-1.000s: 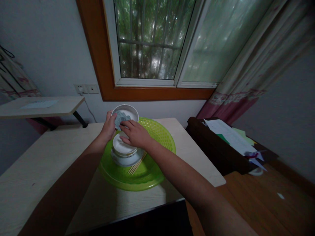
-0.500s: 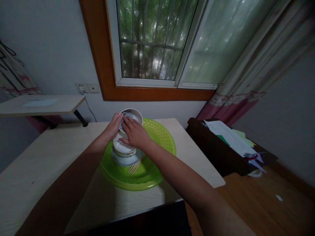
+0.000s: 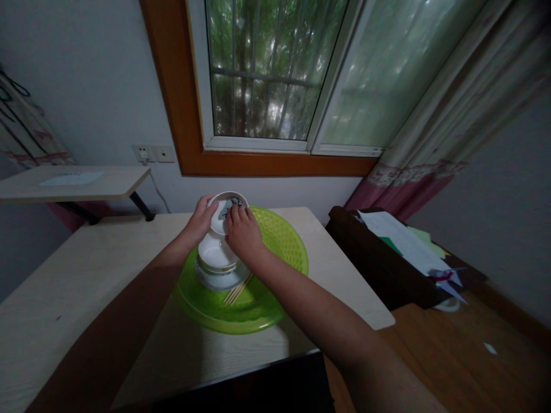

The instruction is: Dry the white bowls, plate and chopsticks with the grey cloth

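A white bowl (image 3: pixel 218 222) is held tilted over the far part of a round green tray (image 3: pixel 241 324). My left hand (image 3: pixel 200 221) grips the bowl's left rim, fingers wrapped round its side. Inside the bowl, my right hand (image 3: pixel 244 232) presses a crumpled grey cloth (image 3: pixel 225 209) against the surface; its fingertips lie on the cloth. Just below the held bowl, more white bowls (image 3: pixel 214 252) are stacked on a pale plate (image 3: pixel 215 282) on the tray. Several light wooden chopsticks (image 3: pixel 236 292) lie to the right of the plate, partly under my right forearm.
The tray stands on a pale wooden table (image 3: pixel 163 350). A raised shelf (image 3: pixel 107 180) is at the left, beside a wall socket (image 3: pixel 144 154). Behind is a window with an orange-brown frame (image 3: pixel 275 165). To the right, a dark box (image 3: pixel 365 252) holds papers (image 3: pixel 400 235).
My right hand has moved slightly right and turned within the bowl, its fingers closer together, showing more of the grey cloth. My left hand keeps its hold on the rim.
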The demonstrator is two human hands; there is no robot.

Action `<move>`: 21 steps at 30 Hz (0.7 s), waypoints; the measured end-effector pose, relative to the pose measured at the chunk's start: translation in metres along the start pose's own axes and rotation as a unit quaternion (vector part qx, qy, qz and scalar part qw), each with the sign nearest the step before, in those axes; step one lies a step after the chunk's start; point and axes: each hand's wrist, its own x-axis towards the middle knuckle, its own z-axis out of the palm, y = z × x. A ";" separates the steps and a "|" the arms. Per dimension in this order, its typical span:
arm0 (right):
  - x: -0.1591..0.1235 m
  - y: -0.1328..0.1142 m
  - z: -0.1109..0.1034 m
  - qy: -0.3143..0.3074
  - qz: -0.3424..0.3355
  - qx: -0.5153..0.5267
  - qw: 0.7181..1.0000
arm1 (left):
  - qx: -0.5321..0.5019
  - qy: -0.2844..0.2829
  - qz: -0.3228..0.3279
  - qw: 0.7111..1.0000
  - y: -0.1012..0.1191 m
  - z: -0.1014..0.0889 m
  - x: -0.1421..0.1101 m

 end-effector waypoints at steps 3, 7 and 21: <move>0.000 -0.001 -0.005 -0.010 -0.003 -0.010 1.000 | 0.029 0.012 -0.001 0.999 0.002 -0.001 0.000; 0.000 0.000 -0.008 -0.022 -0.036 0.000 0.999 | 0.037 0.013 0.020 0.999 0.001 -0.004 0.001; -0.005 0.004 0.008 0.016 -0.126 0.083 0.988 | -0.071 0.002 -0.034 0.997 -0.006 0.001 0.002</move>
